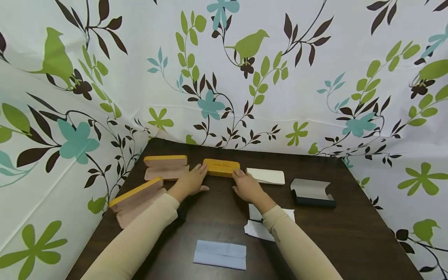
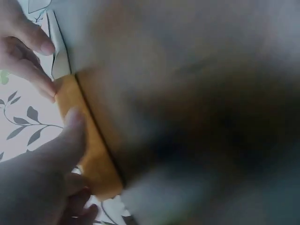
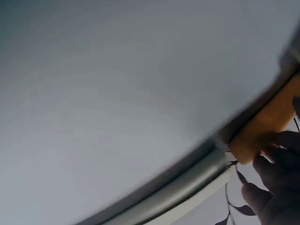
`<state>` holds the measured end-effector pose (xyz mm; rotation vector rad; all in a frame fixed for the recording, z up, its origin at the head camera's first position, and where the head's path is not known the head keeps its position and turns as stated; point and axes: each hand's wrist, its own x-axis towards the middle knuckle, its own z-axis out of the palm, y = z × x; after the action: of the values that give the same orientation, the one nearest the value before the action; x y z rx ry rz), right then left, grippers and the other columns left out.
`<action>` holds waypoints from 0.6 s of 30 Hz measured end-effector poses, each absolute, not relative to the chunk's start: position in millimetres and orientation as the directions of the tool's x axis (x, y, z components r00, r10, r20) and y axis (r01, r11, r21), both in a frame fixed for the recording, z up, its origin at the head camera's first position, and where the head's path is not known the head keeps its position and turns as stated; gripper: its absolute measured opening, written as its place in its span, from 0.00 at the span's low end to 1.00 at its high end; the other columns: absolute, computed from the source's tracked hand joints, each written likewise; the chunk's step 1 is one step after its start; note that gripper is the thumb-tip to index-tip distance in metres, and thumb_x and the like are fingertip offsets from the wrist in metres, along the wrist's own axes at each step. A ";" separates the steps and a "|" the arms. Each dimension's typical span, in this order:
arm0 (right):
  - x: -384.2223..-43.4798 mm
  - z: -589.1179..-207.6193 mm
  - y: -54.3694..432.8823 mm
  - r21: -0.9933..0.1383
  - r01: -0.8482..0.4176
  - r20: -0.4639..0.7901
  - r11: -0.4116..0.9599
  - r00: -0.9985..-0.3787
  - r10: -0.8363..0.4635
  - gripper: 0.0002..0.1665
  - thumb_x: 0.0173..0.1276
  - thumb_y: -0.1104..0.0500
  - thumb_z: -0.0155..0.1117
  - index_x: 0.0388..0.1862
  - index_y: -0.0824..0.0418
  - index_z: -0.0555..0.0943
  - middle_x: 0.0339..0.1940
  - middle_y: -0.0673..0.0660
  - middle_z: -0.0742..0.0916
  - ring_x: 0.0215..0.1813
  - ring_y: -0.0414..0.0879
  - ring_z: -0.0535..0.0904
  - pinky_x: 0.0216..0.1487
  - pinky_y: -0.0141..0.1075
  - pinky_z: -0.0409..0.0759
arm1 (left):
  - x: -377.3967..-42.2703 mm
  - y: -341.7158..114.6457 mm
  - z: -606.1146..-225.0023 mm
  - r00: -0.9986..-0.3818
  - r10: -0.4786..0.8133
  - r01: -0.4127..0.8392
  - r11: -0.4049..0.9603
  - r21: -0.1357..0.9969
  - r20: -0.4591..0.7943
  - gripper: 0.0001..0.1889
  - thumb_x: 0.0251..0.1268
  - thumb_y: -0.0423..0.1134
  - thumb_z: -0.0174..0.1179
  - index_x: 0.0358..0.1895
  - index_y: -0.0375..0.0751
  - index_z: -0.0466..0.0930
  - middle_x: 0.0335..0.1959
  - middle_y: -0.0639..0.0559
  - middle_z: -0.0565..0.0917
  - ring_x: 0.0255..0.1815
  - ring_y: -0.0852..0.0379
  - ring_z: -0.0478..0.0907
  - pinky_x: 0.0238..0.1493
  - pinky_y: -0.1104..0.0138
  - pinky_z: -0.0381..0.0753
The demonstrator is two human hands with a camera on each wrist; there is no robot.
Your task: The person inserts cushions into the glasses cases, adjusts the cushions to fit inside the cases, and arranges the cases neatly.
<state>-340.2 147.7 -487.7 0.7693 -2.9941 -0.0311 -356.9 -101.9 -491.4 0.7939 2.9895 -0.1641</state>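
Partly covered yellow case (image 1: 221, 168), left hand (image 1: 190, 181), right hand (image 1: 246, 184) at its ends

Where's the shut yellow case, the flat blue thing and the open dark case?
Shut yellow case (image 1: 221, 167): head view, its top.
Flat blue thing (image 1: 219, 254): head view, its middle.
Open dark case (image 1: 315, 202): head view, its front.
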 end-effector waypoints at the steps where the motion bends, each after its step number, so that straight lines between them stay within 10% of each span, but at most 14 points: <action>1: -337.8 -487.9 148.7 0.035 -0.487 0.019 0.873 -0.873 -0.488 0.31 0.76 0.54 0.63 0.72 0.66 0.72 0.76 0.63 0.71 0.75 0.57 0.68 0.70 0.56 0.70 | -354.5 -102.4 -492.6 -0.865 0.492 0.499 0.863 -0.073 -0.096 0.42 0.75 0.63 0.51 0.80 0.39 0.55 0.82 0.46 0.54 0.81 0.45 0.52 0.75 0.38 0.54; 18: -331.5 -487.9 156.0 -0.141 -0.430 -0.073 0.892 -0.894 -0.443 0.33 0.79 0.55 0.59 0.78 0.63 0.66 0.81 0.58 0.63 0.77 0.54 0.66 0.70 0.47 0.72 | -343.7 -102.7 -496.4 -0.891 0.435 0.439 0.899 0.001 -0.133 0.32 0.83 0.43 0.47 0.82 0.42 0.47 0.84 0.49 0.47 0.80 0.45 0.55 0.76 0.39 0.52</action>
<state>-331.5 156.0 -487.9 0.7301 -3.1553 0.1970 -343.7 -102.7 -496.4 0.6784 2.9341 -0.0443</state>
